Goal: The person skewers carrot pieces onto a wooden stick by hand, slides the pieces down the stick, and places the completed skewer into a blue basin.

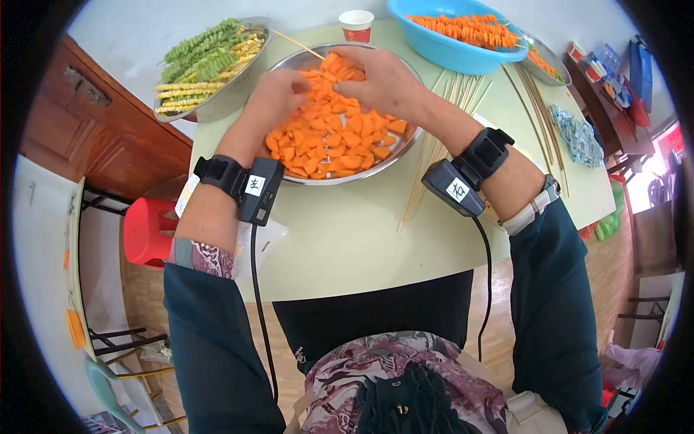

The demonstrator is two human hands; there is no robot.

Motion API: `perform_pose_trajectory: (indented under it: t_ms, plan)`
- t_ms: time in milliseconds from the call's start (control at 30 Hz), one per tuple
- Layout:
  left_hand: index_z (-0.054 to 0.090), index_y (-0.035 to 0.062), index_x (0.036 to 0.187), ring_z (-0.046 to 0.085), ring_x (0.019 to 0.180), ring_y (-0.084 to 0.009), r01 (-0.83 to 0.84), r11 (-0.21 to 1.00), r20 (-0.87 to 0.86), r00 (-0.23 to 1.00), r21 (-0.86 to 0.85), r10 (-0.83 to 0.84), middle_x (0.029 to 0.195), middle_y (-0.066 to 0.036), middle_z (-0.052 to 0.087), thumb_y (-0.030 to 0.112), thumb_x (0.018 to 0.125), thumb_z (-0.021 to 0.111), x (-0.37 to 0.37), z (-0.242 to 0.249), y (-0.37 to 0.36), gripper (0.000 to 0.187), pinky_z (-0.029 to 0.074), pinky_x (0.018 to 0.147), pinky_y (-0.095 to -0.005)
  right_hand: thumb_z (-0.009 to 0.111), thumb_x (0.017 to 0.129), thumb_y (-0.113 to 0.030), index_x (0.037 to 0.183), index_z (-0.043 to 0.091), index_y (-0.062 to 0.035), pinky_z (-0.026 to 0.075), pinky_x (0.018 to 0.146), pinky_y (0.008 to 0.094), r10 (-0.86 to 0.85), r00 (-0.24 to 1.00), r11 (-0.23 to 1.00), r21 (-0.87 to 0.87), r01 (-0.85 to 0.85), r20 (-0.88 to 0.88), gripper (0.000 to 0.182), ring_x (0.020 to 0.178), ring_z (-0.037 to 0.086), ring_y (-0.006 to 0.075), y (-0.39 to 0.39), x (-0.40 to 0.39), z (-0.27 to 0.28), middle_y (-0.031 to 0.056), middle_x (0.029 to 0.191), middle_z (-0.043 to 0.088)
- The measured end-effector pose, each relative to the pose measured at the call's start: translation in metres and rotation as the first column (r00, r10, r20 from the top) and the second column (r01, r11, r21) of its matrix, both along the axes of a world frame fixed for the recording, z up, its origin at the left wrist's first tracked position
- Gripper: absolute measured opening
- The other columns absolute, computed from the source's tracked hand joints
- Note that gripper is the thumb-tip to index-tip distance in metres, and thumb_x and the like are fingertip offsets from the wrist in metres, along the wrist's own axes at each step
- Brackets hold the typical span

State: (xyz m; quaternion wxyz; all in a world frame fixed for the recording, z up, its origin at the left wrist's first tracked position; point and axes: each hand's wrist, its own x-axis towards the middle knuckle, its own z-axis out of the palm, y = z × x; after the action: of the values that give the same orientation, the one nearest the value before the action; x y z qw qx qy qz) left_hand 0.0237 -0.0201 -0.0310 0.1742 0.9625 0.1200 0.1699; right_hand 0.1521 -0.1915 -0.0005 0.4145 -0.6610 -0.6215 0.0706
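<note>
A wide metal bowl [376,168] of cut orange carrot pieces [329,148] stands on the table in front of me. Over its far side, my right hand [379,78] is closed around carrot slices [341,69] threaded on a wooden skewer [300,45]. The bare end of that skewer points up and left beyond the rim. My left hand [282,94] is beside it over the bowl's left part, fingers curled together close to the carrots. Whatever is between its fingertips is hidden.
Loose wooden skewers [452,98] lie right of the bowl. Filled green and yellow skewers [210,65] are in a metal basin at left. A blue basin [434,54] of carrot skewers and a paper cup [356,27] stand at the back. A crumpled cloth [576,136] lies at right.
</note>
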Motion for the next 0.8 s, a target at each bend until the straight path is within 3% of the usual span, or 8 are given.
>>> perform_pose_trajectory:
  t_ms: [67,100,200,267,400,600,700,800]
  plan:
    - [0.063,-0.0017,0.088,0.064,0.070,-0.0186,-0.228,0.877,-0.014,0.969,-0.422,0.245,0.074,-0.010,0.065,0.005,0.076,0.061,-0.002,0.014,-0.004,0.013,0.051,0.057,-0.0284,0.060,0.077,-0.017,0.117,0.048,0.0041,0.052,0.056,0.0315,-0.009,1.000,1.000,-0.020,0.009,0.020,0.047,0.053,0.062,0.0212,0.000,0.000,0.000,0.0201,0.082,0.062]
    - [0.063,-0.0017,0.088,0.064,0.070,-0.0186,-0.229,0.878,-0.013,0.969,-0.420,0.247,0.074,-0.010,0.065,0.005,0.076,0.061,-0.003,0.014,0.001,0.013,0.051,0.057,-0.0284,0.060,0.077,-0.017,0.117,0.048,0.0041,0.052,0.056,0.0315,-0.007,1.000,1.000,-0.018,0.008,0.021,0.047,0.053,0.062,0.0212,0.000,-0.001,0.000,0.0201,0.082,0.062]
    - [0.060,-0.0019,0.096,0.064,0.063,-0.0126,-0.147,0.723,0.096,0.954,-0.675,0.284,0.083,-0.009,0.064,0.007,0.083,0.057,-0.006,0.014,0.009,0.016,0.050,0.051,-0.0204,0.061,0.077,-0.017,0.118,0.047,0.0040,0.051,0.057,0.0314,0.001,1.000,0.999,-0.041,-0.001,0.004,0.048,0.052,0.061,0.0213,-0.001,-0.002,0.000,0.0201,0.081,0.062]
    - [0.054,-0.0052,0.106,0.066,0.075,-0.0190,-0.058,0.557,0.188,0.908,-0.828,0.374,0.087,-0.013,0.063,0.005,0.085,0.054,-0.010,0.023,0.004,0.023,0.053,0.057,-0.0228,0.060,0.077,-0.017,0.123,0.047,-0.0007,0.048,0.055,0.0272,-0.018,1.000,0.995,-0.098,0.019,0.009,0.050,0.050,0.057,0.0154,-0.002,-0.003,0.002,0.0147,0.087,0.063]
    - [0.048,-0.0087,0.109,0.065,0.085,-0.0238,0.079,0.473,0.303,0.856,-0.877,0.418,0.095,-0.017,0.060,0.003,0.087,0.050,-0.011,0.020,0.014,0.025,0.055,0.064,-0.0252,0.062,0.076,-0.016,0.119,0.048,0.0021,0.052,0.062,0.0314,0.042,0.998,0.990,-0.135,-0.049,-0.053,0.048,0.057,0.062,0.0227,-0.004,-0.005,0.002,0.0197,0.078,0.062]
    - [0.046,-0.0105,0.107,0.064,0.086,-0.0265,0.115,0.456,0.354,0.801,-0.882,0.482,0.097,-0.018,0.057,0.000,0.087,0.048,-0.013,0.022,0.013,0.023,0.056,0.070,-0.0281,0.062,0.075,-0.015,0.120,0.048,-0.0013,0.051,0.069,0.0349,0.092,0.989,0.995,-0.035,-0.089,0.112,0.049,0.068,0.063,0.0271,-0.002,-0.006,-0.006,0.0214,0.087,0.062]
    - [0.043,-0.0106,0.109,0.063,0.085,-0.0267,0.136,0.452,0.375,0.784,-0.882,0.495,0.096,-0.019,0.057,-0.001,0.086,0.048,-0.013,0.024,0.010,0.025,0.056,0.071,-0.0288,0.062,0.075,-0.015,0.121,0.047,-0.0018,0.050,0.073,0.0372,0.073,0.997,0.976,-0.206,-0.073,-0.006,0.050,0.077,0.062,0.0307,-0.004,-0.008,0.000,0.0221,0.093,0.061]
    - [0.041,-0.0097,0.110,0.063,0.086,-0.0271,0.154,0.428,0.382,0.763,-0.891,0.522,0.096,-0.020,0.057,0.000,0.086,0.048,-0.014,0.023,0.013,0.026,0.056,0.071,-0.0293,0.062,0.075,-0.015,0.121,0.047,-0.0026,0.049,0.077,0.0385,0.081,0.990,0.994,-0.084,-0.072,0.112,0.050,0.086,0.060,0.0334,-0.004,-0.007,-0.004,0.0224,0.098,0.059]
